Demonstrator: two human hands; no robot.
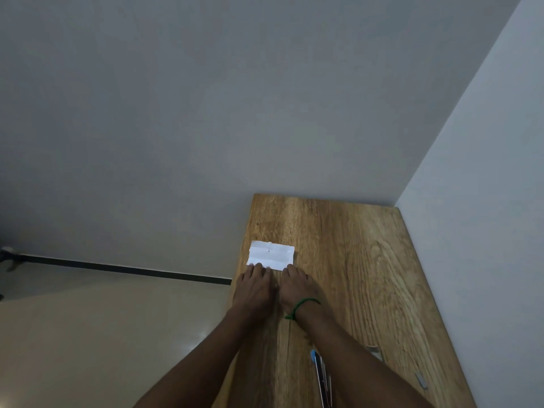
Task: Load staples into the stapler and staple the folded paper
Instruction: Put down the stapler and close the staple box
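Together, the left hand and the right hand lay flat, their fingers spread, pressing the folded paper's near edge on the wooden worktop. They gripped nothing. Near the right forearm lay the stapler.

Both my arms reach out straight in front of me. My left hand and my right hand lie flat, palms down, side by side and almost touching. The fingertips of both rest on the near edge of the folded paper.

Dim, flat indoor light, soft focus, wide-angle bending at edges, faint floor glare
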